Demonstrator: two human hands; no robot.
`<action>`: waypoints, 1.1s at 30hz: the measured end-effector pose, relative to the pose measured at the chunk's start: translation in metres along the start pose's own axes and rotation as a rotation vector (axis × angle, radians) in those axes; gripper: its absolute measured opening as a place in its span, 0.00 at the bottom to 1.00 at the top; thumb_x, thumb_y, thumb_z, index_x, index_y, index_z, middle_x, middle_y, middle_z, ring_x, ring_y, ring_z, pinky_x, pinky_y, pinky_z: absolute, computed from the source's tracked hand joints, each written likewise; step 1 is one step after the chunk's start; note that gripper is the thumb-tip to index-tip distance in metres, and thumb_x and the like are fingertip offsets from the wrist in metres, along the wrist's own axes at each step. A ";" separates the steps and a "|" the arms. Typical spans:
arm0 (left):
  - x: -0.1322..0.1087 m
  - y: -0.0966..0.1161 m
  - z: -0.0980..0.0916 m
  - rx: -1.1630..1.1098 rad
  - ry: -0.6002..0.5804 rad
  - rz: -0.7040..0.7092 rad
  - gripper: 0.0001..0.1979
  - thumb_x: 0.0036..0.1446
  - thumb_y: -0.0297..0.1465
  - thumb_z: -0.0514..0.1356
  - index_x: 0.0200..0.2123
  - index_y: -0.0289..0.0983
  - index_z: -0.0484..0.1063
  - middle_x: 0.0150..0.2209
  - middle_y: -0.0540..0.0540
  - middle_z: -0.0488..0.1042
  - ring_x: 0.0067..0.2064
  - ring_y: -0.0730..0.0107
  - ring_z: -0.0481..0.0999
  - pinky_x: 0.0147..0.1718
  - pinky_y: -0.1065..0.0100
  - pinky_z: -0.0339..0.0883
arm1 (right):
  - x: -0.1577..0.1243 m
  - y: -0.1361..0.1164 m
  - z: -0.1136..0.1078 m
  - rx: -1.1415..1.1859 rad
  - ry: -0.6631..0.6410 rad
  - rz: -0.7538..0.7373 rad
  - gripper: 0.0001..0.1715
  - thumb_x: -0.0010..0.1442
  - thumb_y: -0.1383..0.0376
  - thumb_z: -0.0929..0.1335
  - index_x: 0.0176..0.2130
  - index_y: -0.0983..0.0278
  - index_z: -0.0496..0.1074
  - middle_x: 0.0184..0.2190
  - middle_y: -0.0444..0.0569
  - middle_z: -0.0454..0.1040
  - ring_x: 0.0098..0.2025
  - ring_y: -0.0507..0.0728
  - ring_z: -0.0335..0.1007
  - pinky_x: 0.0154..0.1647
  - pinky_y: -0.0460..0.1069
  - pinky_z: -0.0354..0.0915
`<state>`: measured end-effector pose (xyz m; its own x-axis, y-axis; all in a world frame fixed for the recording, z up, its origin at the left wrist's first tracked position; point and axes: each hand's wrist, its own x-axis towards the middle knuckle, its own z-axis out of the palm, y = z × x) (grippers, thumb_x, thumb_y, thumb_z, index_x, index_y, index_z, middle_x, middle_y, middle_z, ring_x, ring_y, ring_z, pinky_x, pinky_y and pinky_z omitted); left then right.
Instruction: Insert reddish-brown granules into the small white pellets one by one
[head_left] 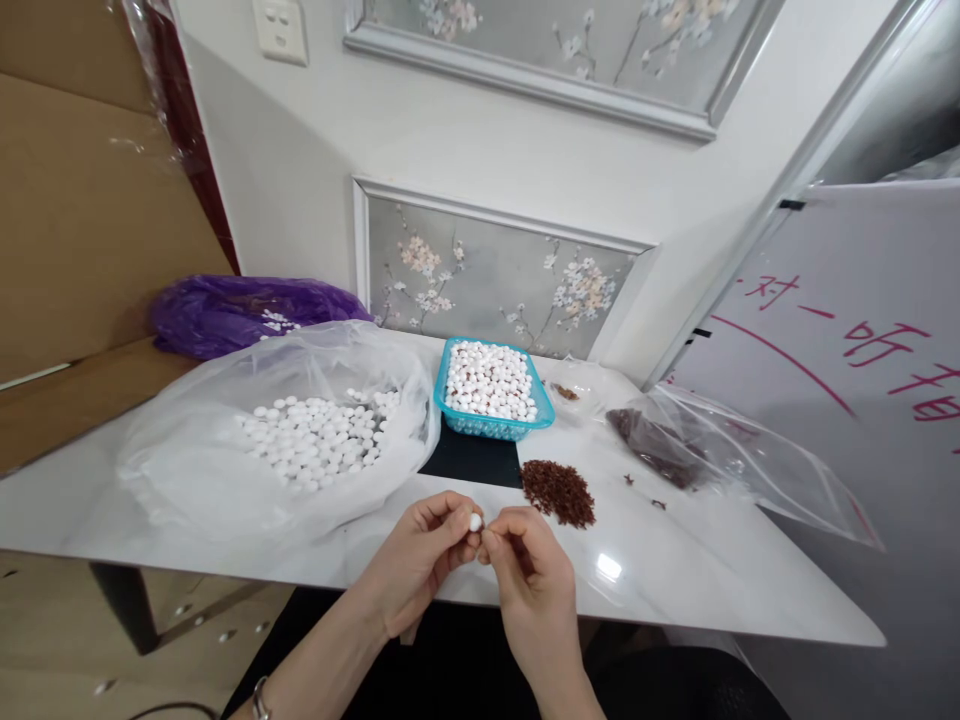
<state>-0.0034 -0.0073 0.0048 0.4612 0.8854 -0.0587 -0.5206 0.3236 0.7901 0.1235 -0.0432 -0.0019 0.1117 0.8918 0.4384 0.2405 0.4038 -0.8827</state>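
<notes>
My left hand (431, 545) pinches a small white ball (475, 522) between thumb and fingertips, just above the table's front edge. Close against it, my right hand (529, 560) has its thumb and forefinger pressed together at the ball's side. Whatever those right fingertips hold is too small and hidden to make out. Just beyond my right hand lies a pile of reddish-brown small pieces (559, 492). A blue plastic basket (495, 430) full of white balls, some with brown bits showing among them, stands farther back. To the left, an open clear plastic bag (187, 460) holds many loose white balls.
A black flat sheet (472, 455) lies partly under the basket. Purple plastic bag (247, 310) and cardboard (67, 200) are at left. On the right are a zip bag (667, 440) of brown material and a whiteboard (862, 320). White balls (227, 635) dot the floor.
</notes>
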 end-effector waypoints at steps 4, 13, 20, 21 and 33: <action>0.000 -0.001 0.000 0.010 -0.006 0.009 0.10 0.53 0.33 0.61 0.25 0.33 0.72 0.23 0.50 0.67 0.26 0.77 0.66 0.30 0.73 0.60 | 0.001 -0.002 -0.002 0.027 -0.034 0.021 0.08 0.60 0.68 0.63 0.28 0.63 0.66 0.27 0.44 0.66 0.29 0.52 0.66 0.31 0.47 0.64; -0.001 0.000 0.002 0.072 0.004 0.019 0.09 0.51 0.34 0.63 0.25 0.33 0.73 0.22 0.50 0.68 0.26 0.75 0.66 0.30 0.71 0.60 | 0.003 -0.006 -0.004 0.077 -0.059 0.084 0.09 0.60 0.66 0.64 0.27 0.63 0.66 0.25 0.44 0.67 0.28 0.52 0.66 0.30 0.46 0.64; 0.001 -0.001 0.002 0.134 0.014 0.009 0.09 0.51 0.33 0.63 0.27 0.33 0.75 0.22 0.49 0.70 0.27 0.72 0.67 0.32 0.68 0.60 | 0.009 -0.004 -0.003 0.298 -0.041 0.273 0.08 0.56 0.63 0.68 0.30 0.62 0.63 0.22 0.39 0.66 0.24 0.50 0.66 0.27 0.45 0.64; 0.000 -0.001 0.002 0.145 0.005 0.006 0.09 0.52 0.33 0.62 0.27 0.32 0.75 0.22 0.49 0.70 0.27 0.73 0.67 0.32 0.68 0.60 | 0.010 -0.003 -0.003 0.337 -0.049 0.278 0.09 0.55 0.63 0.68 0.31 0.61 0.62 0.22 0.39 0.66 0.24 0.50 0.66 0.26 0.44 0.64; 0.001 -0.002 0.003 0.079 0.023 0.025 0.09 0.51 0.30 0.63 0.35 0.38 0.65 0.21 0.54 0.68 0.24 0.77 0.67 0.30 0.70 0.61 | 0.010 -0.002 -0.020 0.182 -0.288 0.109 0.13 0.61 0.67 0.64 0.44 0.59 0.74 0.32 0.45 0.65 0.31 0.51 0.67 0.33 0.46 0.65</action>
<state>0.0000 -0.0077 0.0053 0.4312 0.9008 -0.0519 -0.4727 0.2745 0.8374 0.1434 -0.0388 0.0072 -0.1549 0.9422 0.2970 0.0634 0.3095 -0.9488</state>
